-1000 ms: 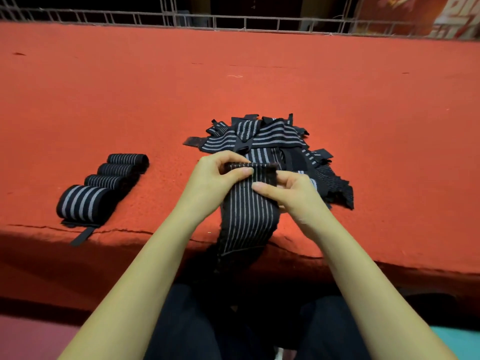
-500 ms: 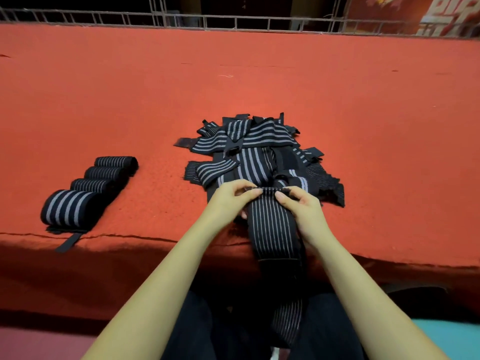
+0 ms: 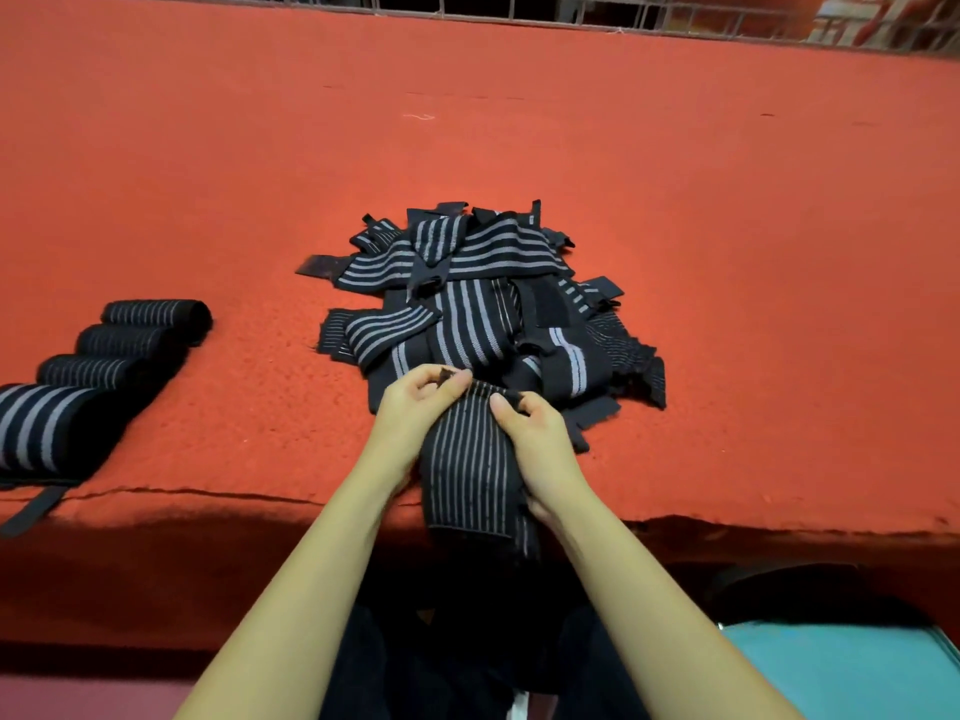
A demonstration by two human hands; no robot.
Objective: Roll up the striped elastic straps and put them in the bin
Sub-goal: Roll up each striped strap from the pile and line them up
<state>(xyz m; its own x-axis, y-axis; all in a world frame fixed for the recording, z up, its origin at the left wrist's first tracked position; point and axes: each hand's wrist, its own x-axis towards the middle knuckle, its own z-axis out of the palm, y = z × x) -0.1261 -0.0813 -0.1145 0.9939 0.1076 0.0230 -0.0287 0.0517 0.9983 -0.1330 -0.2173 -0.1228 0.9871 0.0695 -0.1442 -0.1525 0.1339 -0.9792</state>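
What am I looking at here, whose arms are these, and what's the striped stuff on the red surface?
No machine here: these are a person's two bare arms, filmed by a camera worn on their head, looking forward and down. The left hand and right hand both pinch the far end of a thin-striped strap, which hangs over the near edge of the red surface. Behind the hands lies a loose pile of striped straps. To the left sits a row of four rolled straps. The teal object at lower right is cut off, so unclear.
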